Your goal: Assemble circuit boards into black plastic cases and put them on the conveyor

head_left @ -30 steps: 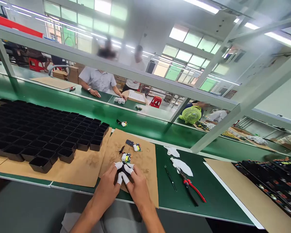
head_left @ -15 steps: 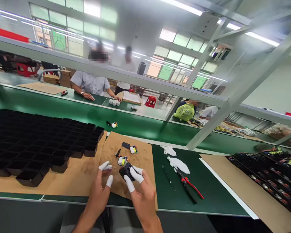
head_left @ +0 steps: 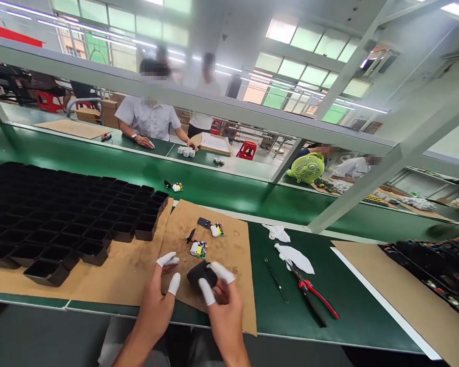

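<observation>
My right hand (head_left: 222, 303), with white finger cots, grips a small black plastic housing (head_left: 201, 273) over the near edge of a brown cardboard sheet (head_left: 229, 250). My left hand (head_left: 158, 298), also in finger cots, hovers just left of the housing with fingers apart and nothing in it. Beyond my hands on the cardboard lie two small circuit boards with white parts (head_left: 199, 248) (head_left: 215, 230), a black lid (head_left: 204, 223) and a small black piece (head_left: 191, 235).
A large array of empty black trays (head_left: 61, 214) fills the left. Red-handled pliers (head_left: 313, 295), a thin tool (head_left: 276, 280) and white cloth (head_left: 294, 257) lie on the green bench to the right. More trays of parts (head_left: 436, 265) at far right. People work at the bench beyond.
One second ago both hands were together on the housing. My left hand has let go and moved left; my right hand alone holds the housing and has turned it.
</observation>
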### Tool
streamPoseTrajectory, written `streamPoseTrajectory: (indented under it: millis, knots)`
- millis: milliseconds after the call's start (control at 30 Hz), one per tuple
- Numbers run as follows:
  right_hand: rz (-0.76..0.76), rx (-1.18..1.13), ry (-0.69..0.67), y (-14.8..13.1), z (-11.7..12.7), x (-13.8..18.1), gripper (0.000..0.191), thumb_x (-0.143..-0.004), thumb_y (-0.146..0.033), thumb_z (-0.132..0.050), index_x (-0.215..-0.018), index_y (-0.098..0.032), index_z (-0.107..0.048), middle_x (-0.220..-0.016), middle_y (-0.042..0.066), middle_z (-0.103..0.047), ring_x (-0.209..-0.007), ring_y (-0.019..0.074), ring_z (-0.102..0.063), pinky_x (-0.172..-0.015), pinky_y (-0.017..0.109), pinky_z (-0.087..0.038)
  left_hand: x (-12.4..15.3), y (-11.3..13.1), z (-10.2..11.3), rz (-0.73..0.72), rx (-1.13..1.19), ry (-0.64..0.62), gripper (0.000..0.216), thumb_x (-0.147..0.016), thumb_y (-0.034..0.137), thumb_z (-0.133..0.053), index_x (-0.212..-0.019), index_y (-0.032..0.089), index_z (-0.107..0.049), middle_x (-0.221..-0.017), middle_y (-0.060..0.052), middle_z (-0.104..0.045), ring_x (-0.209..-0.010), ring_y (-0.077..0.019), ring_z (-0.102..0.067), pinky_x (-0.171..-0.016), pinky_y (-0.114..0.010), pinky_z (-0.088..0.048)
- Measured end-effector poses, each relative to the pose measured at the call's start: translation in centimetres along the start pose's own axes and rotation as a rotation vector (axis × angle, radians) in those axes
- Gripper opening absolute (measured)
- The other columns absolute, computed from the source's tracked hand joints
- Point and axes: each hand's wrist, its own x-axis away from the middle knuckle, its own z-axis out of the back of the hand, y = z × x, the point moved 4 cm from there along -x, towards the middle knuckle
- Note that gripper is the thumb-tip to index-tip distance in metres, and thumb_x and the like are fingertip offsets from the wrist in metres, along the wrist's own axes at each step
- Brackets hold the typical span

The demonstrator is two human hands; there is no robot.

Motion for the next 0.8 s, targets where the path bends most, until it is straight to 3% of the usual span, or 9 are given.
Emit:
streamPoseTrajectory:
  millis: [100, 167, 333, 467, 567, 700, 800]
  knots:
    - [-0.136, -0.166, 0.068, 0.4, 1.9, -0.3, 0.045, -0.124, -0.055, -0.054, -0.148, -0.030, -0.082, -0.129, 0.013, -0.090, -0.116, 0.0285, -0.091, -0.099, 0.048, -0.079, 0.1, -0.6, 0.3, 0.021, 0.002, 0.015, 0.050, -0.113, 0.050, -0.061, -0.154, 0.023, -0.061, -0.148, -0.018, -0.077, -0.139, -0.0347, -0.075, -0.129, -0.066, -0.054]
    - [-0.193, -0.285, 0.075, 0.3, 3.0, -0.4, 0.052, -0.124, -0.062, -0.048, -0.141, -0.032, -0.087, -0.130, 0.011, -0.091, -0.122, 0.0297, -0.090, -0.107, 0.054, -0.076, 0.2, -0.9, 0.5, 0.034, 0.005, 0.022, 0.053, -0.112, 0.054, -0.063, -0.155, 0.023, -0.060, -0.148, -0.018, -0.076, -0.140, -0.0356, -0.074, -0.131, -0.068, -0.051]
    - [-0.352, -0.751, 0.071, -0.5, 3.5, -0.2, 0.038, -0.108, -0.064, -0.081, -0.134, -0.037, -0.090, -0.145, 0.004, -0.085, -0.132, 0.0286, -0.086, -0.121, 0.055, -0.067, 0.4, -1.1, 0.8, 0.052, 0.001, 0.019, 0.057, -0.109, 0.063, -0.065, -0.152, 0.025, -0.063, -0.148, -0.017, -0.076, -0.143, -0.0375, -0.072, -0.133, -0.069, -0.048]
    - [-0.475, -0.734, 0.103, -1.4, 3.1, -1.5, 0.047, -0.093, -0.072, -0.094, -0.116, -0.030, -0.093, -0.127, 0.006, -0.092, -0.127, 0.0281, -0.087, -0.121, 0.047, -0.069, 0.5, -1.2, 0.9, 0.074, -0.033, 0.029, 0.058, -0.107, 0.066, -0.066, -0.149, 0.026, -0.066, -0.149, -0.015, -0.078, -0.143, -0.0386, -0.073, -0.132, -0.068, -0.052]
    - [-0.445, -0.647, 0.118, -1.7, 3.3, -5.3, 0.051, -0.093, -0.068, -0.096, -0.121, -0.027, -0.088, -0.123, 0.008, -0.091, -0.121, 0.0302, -0.088, -0.112, 0.048, -0.074, 0.3, -1.7, 0.9, 0.088, -0.041, 0.042, 0.062, -0.106, 0.068, -0.065, -0.149, 0.024, -0.067, -0.149, -0.017, -0.078, -0.142, -0.0391, -0.075, -0.131, -0.068, -0.054]
    - [-0.329, -0.462, 0.117, 0.2, 3.3, -14.4, 0.067, -0.089, -0.057, -0.103, -0.143, -0.031, -0.074, -0.124, 0.005, -0.089, -0.104, 0.0270, -0.088, -0.091, 0.040, -0.076, 0.0, -2.4, 0.4, 0.075, -0.029, -0.008, 0.063, -0.106, 0.066, -0.066, -0.150, 0.022, -0.069, -0.147, -0.019, -0.081, -0.142, -0.0403, -0.077, -0.128, -0.066, -0.059]
    - [-0.247, -0.235, 0.084, 2.6, 2.2, -22.2, 0.057, -0.104, -0.046, -0.091, -0.151, -0.025, -0.067, -0.128, 0.008, -0.084, -0.102, 0.0261, -0.085, -0.089, 0.044, -0.075, 0.1, -2.6, -0.7, 0.038, -0.035, -0.008, 0.054, -0.110, 0.059, -0.062, -0.148, 0.022, -0.072, -0.143, -0.017, -0.084, -0.139, -0.0381, -0.080, -0.125, -0.060, -0.063]
